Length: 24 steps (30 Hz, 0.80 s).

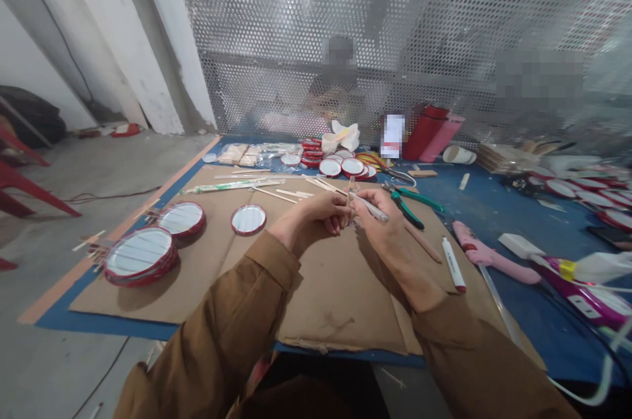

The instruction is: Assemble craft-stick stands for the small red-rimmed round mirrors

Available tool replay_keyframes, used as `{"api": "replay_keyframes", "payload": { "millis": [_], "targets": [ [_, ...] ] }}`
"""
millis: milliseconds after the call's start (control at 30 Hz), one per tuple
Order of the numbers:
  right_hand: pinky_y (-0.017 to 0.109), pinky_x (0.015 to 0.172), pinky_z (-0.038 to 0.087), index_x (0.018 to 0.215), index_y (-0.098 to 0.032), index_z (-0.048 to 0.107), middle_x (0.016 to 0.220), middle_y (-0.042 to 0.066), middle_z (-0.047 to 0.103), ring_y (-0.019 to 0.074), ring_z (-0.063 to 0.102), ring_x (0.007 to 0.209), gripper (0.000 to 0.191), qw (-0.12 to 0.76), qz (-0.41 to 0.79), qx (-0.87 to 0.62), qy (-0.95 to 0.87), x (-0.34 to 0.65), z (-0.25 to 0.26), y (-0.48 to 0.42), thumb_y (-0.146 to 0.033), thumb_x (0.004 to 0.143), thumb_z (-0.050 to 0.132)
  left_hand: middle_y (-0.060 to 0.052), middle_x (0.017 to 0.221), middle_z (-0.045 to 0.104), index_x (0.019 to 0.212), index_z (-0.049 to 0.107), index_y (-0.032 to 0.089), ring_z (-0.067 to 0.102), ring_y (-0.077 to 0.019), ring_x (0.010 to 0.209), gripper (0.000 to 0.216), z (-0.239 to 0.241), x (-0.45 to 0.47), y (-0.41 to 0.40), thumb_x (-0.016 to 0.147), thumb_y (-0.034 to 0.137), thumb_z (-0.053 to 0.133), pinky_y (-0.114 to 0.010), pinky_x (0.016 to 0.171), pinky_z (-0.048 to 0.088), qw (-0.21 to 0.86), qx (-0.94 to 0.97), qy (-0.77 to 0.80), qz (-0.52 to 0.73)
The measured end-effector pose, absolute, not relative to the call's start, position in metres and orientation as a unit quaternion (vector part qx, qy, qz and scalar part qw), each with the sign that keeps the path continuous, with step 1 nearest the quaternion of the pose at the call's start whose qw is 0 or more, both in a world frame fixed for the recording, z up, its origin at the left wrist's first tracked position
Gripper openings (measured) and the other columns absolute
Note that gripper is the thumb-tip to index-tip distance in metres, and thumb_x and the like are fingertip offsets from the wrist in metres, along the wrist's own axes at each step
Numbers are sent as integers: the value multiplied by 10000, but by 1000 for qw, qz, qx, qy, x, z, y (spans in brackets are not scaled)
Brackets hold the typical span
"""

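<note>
Centrally, over the cardboard sheet (pixel 320 300) on the blue surface (pixel 494 215), the left hand (pixel 318 211) curls closed, its contents hidden, touching the right hand (pixel 385 224), which pinches a thin white stick (pixel 371 209) at mid-frame.

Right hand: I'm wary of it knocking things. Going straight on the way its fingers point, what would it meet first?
The right hand, holding a white pen, would meet the left hand at once: their fingertips seem to touch around a wooden stick.
</note>
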State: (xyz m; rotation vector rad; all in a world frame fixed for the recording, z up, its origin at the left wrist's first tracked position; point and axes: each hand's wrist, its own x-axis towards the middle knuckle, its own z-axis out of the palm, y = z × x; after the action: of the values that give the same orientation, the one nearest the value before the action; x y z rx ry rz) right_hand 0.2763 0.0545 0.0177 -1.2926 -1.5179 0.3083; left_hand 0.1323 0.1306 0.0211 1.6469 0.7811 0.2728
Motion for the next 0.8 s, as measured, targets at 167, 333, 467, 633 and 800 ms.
{"api": "replay_keyframes", "payload": {
  "millis": [167, 333, 467, 633, 800],
  "targets": [
    [337, 655, 481, 849, -214, 623, 784, 40, 689, 206, 625, 701, 211, 554, 104, -570, -598, 278, 17, 55, -423, 830, 596, 5, 590, 617, 769, 556, 144, 636, -107, 482, 225, 21, 132, 130, 978, 129, 472, -189, 479, 507, 600, 716, 338, 116],
    [340, 686, 495, 902, -210, 639, 824, 51, 709, 208, 641, 734, 206, 536, 106, -547, -635, 278, 15, 56, -403, 862, 579, 6, 586, 617, 771, 554, 137, 633, -94, 476, 229, 20, 133, 131, 981, 135, 462, -171, 474, 501, 597, 719, 338, 111],
    [337, 675, 485, 893, -206, 645, 811, 46, 711, 206, 636, 708, 207, 541, 93, -562, -618, 280, 13, 58, -398, 841, 588, 9, 596, 621, 786, 557, 140, 636, -97, 476, 212, 17, 133, 133, 979, 141, 470, -173, 473, 503, 604, 715, 333, 117],
    [316, 659, 471, 868, -210, 637, 798, 33, 694, 191, 610, 692, 189, 571, 88, -564, -590, 281, 12, 58, -392, 834, 601, 13, 608, 624, 793, 559, 145, 634, -102, 468, 186, 15, 135, 133, 965, 127, 489, -182, 470, 505, 611, 702, 344, 123],
    [322, 666, 472, 860, -217, 634, 788, 26, 681, 197, 611, 698, 192, 556, 99, -558, -608, 280, 13, 59, -406, 832, 614, 7, 598, 616, 776, 559, 144, 635, -108, 471, 213, 17, 135, 133, 972, 131, 478, -187, 467, 505, 609, 706, 340, 118]
  ]
}}
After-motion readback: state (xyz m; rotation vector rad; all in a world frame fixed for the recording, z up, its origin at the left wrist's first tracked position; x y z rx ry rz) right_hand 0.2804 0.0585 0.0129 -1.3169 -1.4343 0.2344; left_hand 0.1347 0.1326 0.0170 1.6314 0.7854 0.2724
